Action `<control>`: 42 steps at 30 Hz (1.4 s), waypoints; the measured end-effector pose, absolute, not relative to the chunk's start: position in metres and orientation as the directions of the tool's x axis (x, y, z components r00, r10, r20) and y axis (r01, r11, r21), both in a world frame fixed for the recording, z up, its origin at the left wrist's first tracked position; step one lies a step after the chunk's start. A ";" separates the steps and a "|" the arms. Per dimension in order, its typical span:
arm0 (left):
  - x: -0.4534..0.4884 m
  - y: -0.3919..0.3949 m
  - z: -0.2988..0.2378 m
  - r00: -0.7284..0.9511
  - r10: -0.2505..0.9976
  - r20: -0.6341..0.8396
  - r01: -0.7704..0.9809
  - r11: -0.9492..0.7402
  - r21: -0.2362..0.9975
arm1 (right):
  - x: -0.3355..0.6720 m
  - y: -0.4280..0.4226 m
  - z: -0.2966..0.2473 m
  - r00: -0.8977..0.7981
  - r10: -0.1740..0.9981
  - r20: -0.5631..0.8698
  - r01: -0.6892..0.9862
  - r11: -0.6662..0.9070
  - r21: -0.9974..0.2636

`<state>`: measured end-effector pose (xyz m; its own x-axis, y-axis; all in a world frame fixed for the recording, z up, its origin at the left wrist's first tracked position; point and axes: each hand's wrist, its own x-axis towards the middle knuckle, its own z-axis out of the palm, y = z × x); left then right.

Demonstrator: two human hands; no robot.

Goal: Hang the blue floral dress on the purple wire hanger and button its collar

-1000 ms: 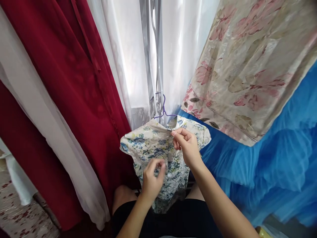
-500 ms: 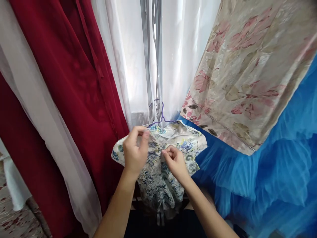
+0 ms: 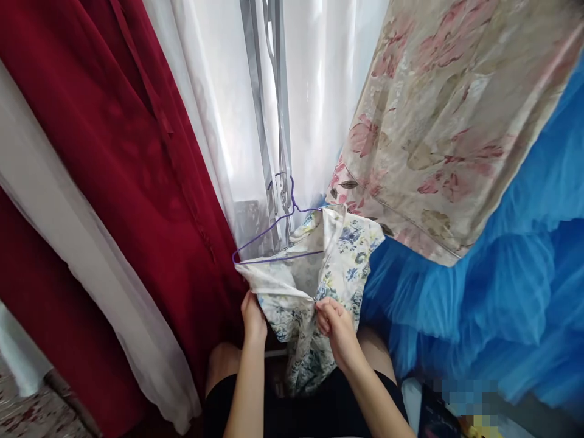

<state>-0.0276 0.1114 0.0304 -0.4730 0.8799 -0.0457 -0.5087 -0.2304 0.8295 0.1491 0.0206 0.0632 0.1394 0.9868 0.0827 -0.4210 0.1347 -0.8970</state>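
Observation:
A white floral blouse [image 3: 351, 243] with blue, green and yellow print hangs from a thin purple hanger [image 3: 262, 234]. The hanger's right arm lies inside the blouse, while its left arm and most of its bottom bar are bare. My left hand [image 3: 254, 319] is closed on the blouse's left edge below the hanger's tip, its fingertips partly hidden by cloth. At the front of the neckline, my right hand [image 3: 336, 322] pinches the fabric edge. The neck opening gapes between the two hands.
Red cloth [image 3: 150, 201] and sheer white cloth [image 3: 104, 304] hang at left. Behind the hanger are grey metal uprights [image 3: 255, 91] and a white curtain [image 3: 319, 91]. On the right hang a beige floral cloth [image 3: 424, 140] and blue ruffled tulle [image 3: 483, 310]. My legs are below.
The blouse's left shoulder has come off the hanger, leaving that arm bare. My left hand moved down to the blouse's left edge; my right hand moved slightly right and down.

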 end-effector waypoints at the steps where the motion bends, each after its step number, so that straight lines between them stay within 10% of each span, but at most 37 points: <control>1: -0.019 0.103 0.022 -0.452 0.890 -0.054 -0.514 -0.210 0.832 | 0.154 0.015 0.053 0.169 0.984 0.048 -0.450 0.121 -0.885; 10: 0.001 0.062 0.059 -0.310 0.926 0.214 -0.319 -0.314 0.894 | 0.225 0.008 -0.006 0.516 0.856 -0.023 -0.325 0.171 -0.930; 19: 0.070 -0.002 0.091 0.223 0.800 0.557 0.002 -0.572 0.820 | 0.227 0.002 0.014 0.171 0.964 0.205 0.135 0.183 -0.974; 23: 0.080 -0.006 0.099 0.500 0.746 0.439 0.122 -0.563 0.818 | 0.209 -0.018 0.048 -0.247 0.963 0.109 0.268 0.176 -0.947; 33: -0.016 0.010 0.046 0.780 0.621 -0.083 0.317 -0.276 0.907 | 0.229 -0.023 0.065 -0.558 0.824 -0.095 -0.186 -0.236 -0.954; 39: -0.091 0.012 0.015 0.615 0.760 -0.210 0.668 -0.361 0.651 | 0.276 0.028 0.128 -0.825 0.539 -0.168 0.196 -0.006 -0.981; 42: -0.118 0.030 0.038 0.594 0.789 -0.157 0.654 -0.360 0.665 | 0.282 0.063 0.171 -0.785 0.573 -0.235 0.366 0.123 -0.923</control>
<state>-0.1181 0.0302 0.0378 0.5936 0.7894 -0.1566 0.6541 -0.3599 0.6653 0.2816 0.0630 0.1708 -0.7851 0.5731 -0.2349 0.3658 0.1229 -0.9226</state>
